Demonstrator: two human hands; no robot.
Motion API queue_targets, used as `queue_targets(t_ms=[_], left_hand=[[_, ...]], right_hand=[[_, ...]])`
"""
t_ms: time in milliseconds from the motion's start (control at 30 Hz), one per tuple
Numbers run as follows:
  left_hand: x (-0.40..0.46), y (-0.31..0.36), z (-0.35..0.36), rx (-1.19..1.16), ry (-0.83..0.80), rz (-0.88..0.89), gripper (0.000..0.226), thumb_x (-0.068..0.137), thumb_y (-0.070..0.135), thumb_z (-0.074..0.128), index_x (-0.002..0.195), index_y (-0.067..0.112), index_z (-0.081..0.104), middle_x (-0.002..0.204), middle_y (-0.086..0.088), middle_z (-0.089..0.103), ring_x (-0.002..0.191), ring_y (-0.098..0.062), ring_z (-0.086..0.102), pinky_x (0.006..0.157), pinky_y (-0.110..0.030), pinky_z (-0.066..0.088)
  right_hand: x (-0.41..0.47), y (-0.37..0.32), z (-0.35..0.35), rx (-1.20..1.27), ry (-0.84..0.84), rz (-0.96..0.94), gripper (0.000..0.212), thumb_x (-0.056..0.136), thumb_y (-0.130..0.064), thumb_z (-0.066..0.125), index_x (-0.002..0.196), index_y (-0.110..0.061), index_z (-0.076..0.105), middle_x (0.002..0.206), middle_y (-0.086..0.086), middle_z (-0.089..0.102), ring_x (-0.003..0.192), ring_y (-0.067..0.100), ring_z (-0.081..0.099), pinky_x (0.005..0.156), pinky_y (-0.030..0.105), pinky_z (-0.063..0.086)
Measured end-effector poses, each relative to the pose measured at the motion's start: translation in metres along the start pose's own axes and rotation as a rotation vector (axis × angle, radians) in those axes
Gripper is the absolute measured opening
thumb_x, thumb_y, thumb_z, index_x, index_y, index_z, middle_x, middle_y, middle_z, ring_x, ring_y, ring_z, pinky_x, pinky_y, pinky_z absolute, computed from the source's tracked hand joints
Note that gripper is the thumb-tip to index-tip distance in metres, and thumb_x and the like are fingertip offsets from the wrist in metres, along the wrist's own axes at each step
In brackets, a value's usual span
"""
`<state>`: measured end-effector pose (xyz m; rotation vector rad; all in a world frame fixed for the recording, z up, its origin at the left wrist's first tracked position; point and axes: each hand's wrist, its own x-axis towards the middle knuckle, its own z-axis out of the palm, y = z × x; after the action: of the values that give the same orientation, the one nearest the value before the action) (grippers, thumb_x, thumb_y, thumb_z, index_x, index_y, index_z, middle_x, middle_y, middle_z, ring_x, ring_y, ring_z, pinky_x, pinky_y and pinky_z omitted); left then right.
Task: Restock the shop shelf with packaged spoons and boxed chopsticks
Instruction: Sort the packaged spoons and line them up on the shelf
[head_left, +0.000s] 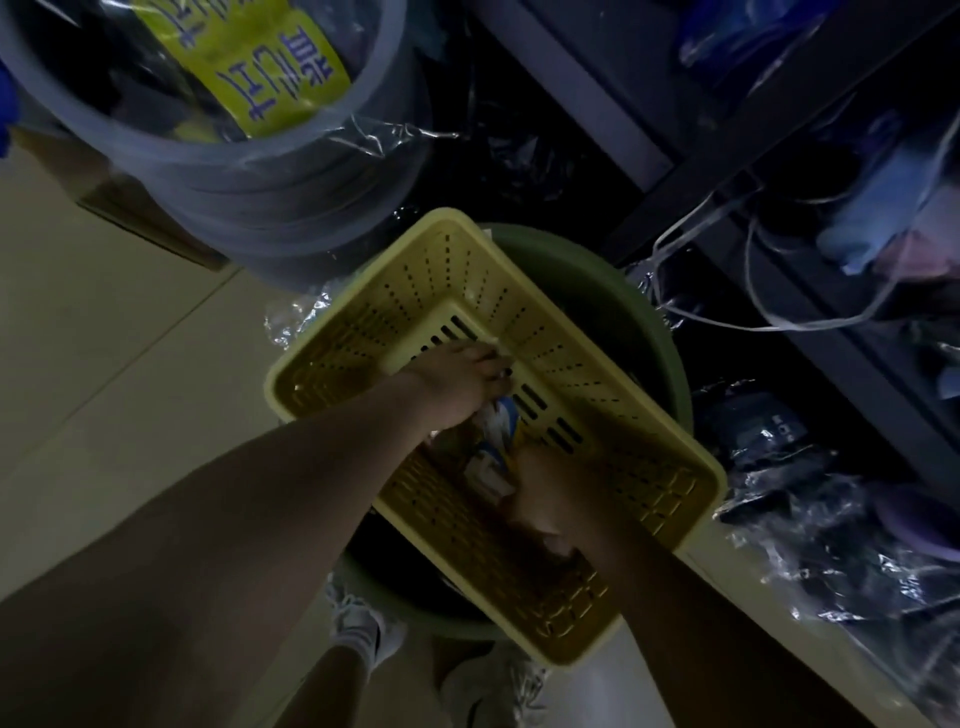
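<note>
Dim shop floor under a dark shelf: I see a yellow basket resting on a green tub. Both hands are in it, gripping one white-blue packet; left hand at 11 o'clock, right hand at 5, its long axis between them.

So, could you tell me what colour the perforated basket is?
Pale yellow basket, clearest in the head view.
</note>
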<state>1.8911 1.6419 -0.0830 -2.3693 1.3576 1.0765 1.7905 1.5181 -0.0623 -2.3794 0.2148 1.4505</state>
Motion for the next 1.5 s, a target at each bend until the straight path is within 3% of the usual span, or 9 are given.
queue_targets(t_ms=[200,300,400,767,933,1033,1167,1300,1500], left_hand=[[0.017,0.001,0.016,0.19,0.076,0.037,0.074,0.086,0.017,0.054,0.146,0.018,0.011,0.155,-0.011,0.014,0.143,-0.029,0.008,0.118,-0.041,0.001],[0.019,0.009,0.019,0.043,0.011,-0.055,0.072,0.082,0.023,0.059,0.141,0.014,0.019,0.142,-0.019,0.039,0.131,-0.033,0.036,0.112,-0.044,0.029],[0.015,0.013,0.023,-0.156,0.016,-0.181,0.062,0.082,0.025,0.059,0.134,0.014,0.027,0.126,-0.017,0.055,0.114,-0.031,0.053,0.092,-0.042,0.048],[-0.019,0.016,-0.007,-0.245,-0.132,-0.233,0.024,0.088,0.015,0.051,0.112,0.011,0.053,0.091,-0.006,0.057,0.083,-0.018,0.053,0.078,-0.031,0.049],[-0.087,0.014,-0.071,-0.644,0.14,-0.27,0.02,0.09,0.015,0.052,0.103,0.002,0.06,0.085,-0.006,0.054,0.077,-0.018,0.053,0.066,-0.029,0.04],[-0.15,0.022,-0.119,-0.749,0.282,-0.219,0.016,0.088,0.013,0.055,0.094,0.0,0.062,0.079,-0.004,0.047,0.078,-0.018,0.046,0.064,-0.024,0.028],[-0.242,0.045,-0.191,-0.891,0.53,-0.195,0.026,0.08,0.027,0.058,0.086,0.003,0.065,0.071,-0.004,0.052,0.064,-0.004,0.047,0.053,-0.013,0.033],[-0.313,0.067,-0.27,-1.125,0.679,-0.149,0.03,0.082,0.005,0.065,0.056,0.012,0.05,0.043,0.006,0.04,0.04,0.0,0.042,0.042,-0.01,0.031],[-0.376,0.096,-0.392,-1.401,0.797,0.05,0.02,0.082,0.009,0.065,0.065,0.011,0.055,0.037,0.009,0.047,0.034,0.001,0.042,0.036,-0.008,0.034]], right_hand=[[-0.044,0.027,-0.033,-0.313,0.253,0.069,0.021,0.094,-0.025,0.048,0.106,-0.012,0.058,0.101,0.008,0.068,0.088,0.02,0.066,0.074,0.029,0.053],[-0.054,0.032,-0.035,-0.305,0.408,0.125,0.019,0.094,-0.023,0.047,0.104,-0.012,0.059,0.098,0.008,0.07,0.09,0.023,0.069,0.073,0.031,0.055],[-0.053,0.029,-0.033,-0.263,0.431,0.154,0.018,0.093,-0.022,0.049,0.102,-0.013,0.06,0.095,0.009,0.071,0.087,0.025,0.069,0.074,0.034,0.057],[-0.058,0.034,-0.04,0.01,0.397,0.03,0.027,0.091,-0.029,0.054,0.114,-0.016,0.052,0.11,0.01,0.067,0.104,0.029,0.063,0.081,0.035,0.049],[-0.123,0.029,-0.076,0.222,0.514,-0.094,0.035,0.092,-0.022,0.053,0.124,-0.009,0.05,0.104,0.02,0.067,0.098,0.033,0.064,0.079,0.037,0.049],[-0.19,0.023,-0.11,0.464,0.647,-0.204,0.002,0.089,-0.017,0.057,0.09,-0.017,0.058,0.066,-0.007,0.062,0.066,-0.009,0.059,0.064,0.021,0.042],[-0.294,0.01,-0.161,0.638,0.807,-0.211,0.036,0.088,-0.003,0.056,0.064,-0.026,0.045,0.048,-0.007,0.05,0.047,-0.008,0.047,0.051,0.009,0.035],[-0.39,0.0,-0.196,0.634,0.987,-0.171,0.029,0.087,-0.007,0.06,0.065,-0.015,0.044,0.051,-0.002,0.053,0.047,0.005,0.049,0.051,0.016,0.037],[-0.514,-0.005,-0.243,0.867,1.433,-0.209,0.016,0.087,-0.012,0.059,0.102,-0.016,0.055,0.068,-0.003,0.057,0.048,-0.003,0.051,0.056,0.021,0.044]])
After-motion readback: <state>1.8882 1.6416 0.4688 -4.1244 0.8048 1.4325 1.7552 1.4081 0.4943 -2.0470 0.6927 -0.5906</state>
